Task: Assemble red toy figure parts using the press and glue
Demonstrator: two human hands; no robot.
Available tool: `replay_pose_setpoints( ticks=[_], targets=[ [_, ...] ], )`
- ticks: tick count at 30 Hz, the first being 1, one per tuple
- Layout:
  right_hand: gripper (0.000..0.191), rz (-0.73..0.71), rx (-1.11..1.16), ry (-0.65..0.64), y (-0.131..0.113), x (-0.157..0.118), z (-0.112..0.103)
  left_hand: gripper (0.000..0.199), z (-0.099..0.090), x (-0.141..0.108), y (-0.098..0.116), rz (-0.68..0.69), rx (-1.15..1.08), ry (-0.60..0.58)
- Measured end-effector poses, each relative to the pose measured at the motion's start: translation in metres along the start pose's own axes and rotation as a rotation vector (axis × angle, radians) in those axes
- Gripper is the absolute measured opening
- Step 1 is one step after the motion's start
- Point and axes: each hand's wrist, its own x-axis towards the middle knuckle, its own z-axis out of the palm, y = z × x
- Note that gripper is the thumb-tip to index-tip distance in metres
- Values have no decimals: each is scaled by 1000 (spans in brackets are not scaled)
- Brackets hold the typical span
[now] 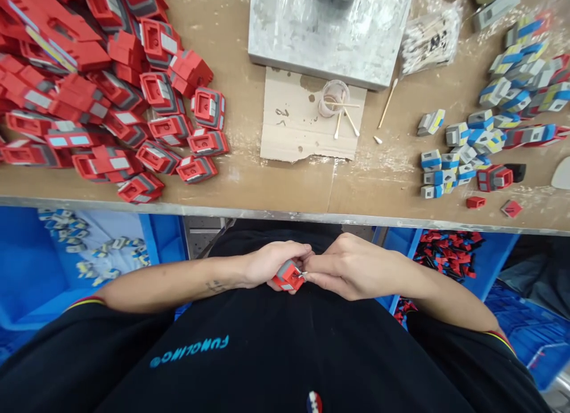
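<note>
Close to my body, just off the table's front edge, my left hand (269,264) is wrapped round a red and grey toy vehicle cab (288,276). My right hand (341,267) pinches a thin white-tipped stick, apparently a cotton swab (302,276), against the cab's open side. Most of the swab is hidden by my fingers. A large heap of similar red cabs (162,92) covers the left of the table. Loose swabs lean in a small clear cup (333,98) on a piece of cardboard (285,134).
A grey metal block (325,38) stands at the back. Beside it lie a bag of swabs (431,38) and a loose swab (387,104). Small white, blue and yellow parts (481,128) cluster on the right. Blue bins (162,235) holding parts sit below the table edge (267,212).
</note>
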Motion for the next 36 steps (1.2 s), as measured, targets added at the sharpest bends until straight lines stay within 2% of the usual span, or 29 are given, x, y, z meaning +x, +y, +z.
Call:
replay_pose_setpoints(
  ticks=[3, 16, 23, 29, 36],
  targets=[
    [46, 34, -45, -76, -4, 0, 0, 55, 1, 1, -1, -114, 35, -14],
    [35, 123, -126, -344, -10, 12, -13, 37, 3, 7, -4, -141, 56, 4],
    [37, 159, -130, -487, -14, 27, -26, 28, 1, 9, 0, -159, 96, -105],
    [38, 112, -133, -461, -13, 26, -31, 29, -1, 7, 3, -180, 111, -85],
    [38, 119, -156, -292, -16, 9, -25, 32, 0, 5, 9, -220, 79, -86]
  ],
)
